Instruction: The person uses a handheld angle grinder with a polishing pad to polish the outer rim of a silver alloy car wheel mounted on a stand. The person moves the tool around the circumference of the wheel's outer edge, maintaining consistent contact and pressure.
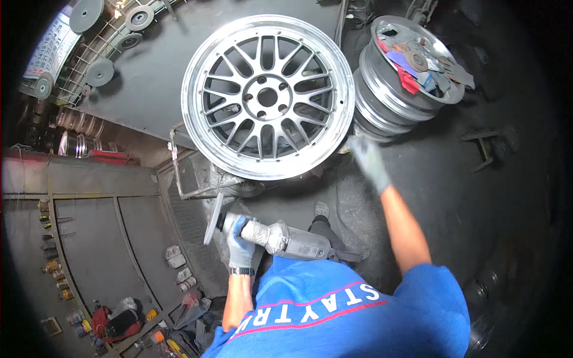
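Note:
In my gloved left hand (240, 246) is a grey power polisher (305, 243), held across the front of my body. My fingers wrap round its taped neck, and its flat round disc (213, 219) points left, apart from any other thing. Beyond it a silver multi-spoke car wheel rim (280, 98) lies face up with a shiny outer lip. My right hand (370, 164), also gloved, reaches out beside the rim's lower right edge. Motion smears its fingers, so whether they touch or hold anything does not show.
At the right of the rim stand stacked wheels (397, 107); the top one carries red and purple cloths, a small disc and other pieces. Spare discs (100, 72) hang on a wire rack (68, 83) at the far left. A metal frame bar (177, 161) sticks out left.

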`<state>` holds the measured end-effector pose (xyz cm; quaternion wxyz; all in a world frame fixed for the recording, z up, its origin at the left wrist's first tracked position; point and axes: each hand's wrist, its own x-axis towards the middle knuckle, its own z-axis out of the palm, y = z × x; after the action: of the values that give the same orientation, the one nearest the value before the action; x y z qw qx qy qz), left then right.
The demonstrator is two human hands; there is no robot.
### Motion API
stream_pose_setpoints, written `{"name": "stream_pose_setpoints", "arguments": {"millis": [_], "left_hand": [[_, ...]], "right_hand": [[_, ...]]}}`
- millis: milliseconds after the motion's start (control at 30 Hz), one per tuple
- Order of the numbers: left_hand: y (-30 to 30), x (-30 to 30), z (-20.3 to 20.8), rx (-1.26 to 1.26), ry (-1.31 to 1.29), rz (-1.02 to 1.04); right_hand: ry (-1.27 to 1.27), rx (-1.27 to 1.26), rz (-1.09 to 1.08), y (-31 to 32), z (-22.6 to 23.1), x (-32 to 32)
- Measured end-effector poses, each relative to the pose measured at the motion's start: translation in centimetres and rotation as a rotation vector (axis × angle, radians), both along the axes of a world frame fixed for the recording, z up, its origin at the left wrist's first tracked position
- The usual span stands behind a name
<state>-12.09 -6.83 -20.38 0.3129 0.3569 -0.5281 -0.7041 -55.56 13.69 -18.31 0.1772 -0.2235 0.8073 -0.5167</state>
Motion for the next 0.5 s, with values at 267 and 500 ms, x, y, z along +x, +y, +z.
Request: {"name": "stream_pose_setpoints", "arguments": {"millis": [267,500], "left_hand": [[5.5,1.6,2.4,0.523,0.030,0.509],[7.6,2.9,3.6,0.394,0.037,0.619]], "right_hand": [[0.727,0.095,-0.089,-17.5,6.4,-21.6],[0.530,0.143,-0.013,-17.9,5.6,-20.1]]}}
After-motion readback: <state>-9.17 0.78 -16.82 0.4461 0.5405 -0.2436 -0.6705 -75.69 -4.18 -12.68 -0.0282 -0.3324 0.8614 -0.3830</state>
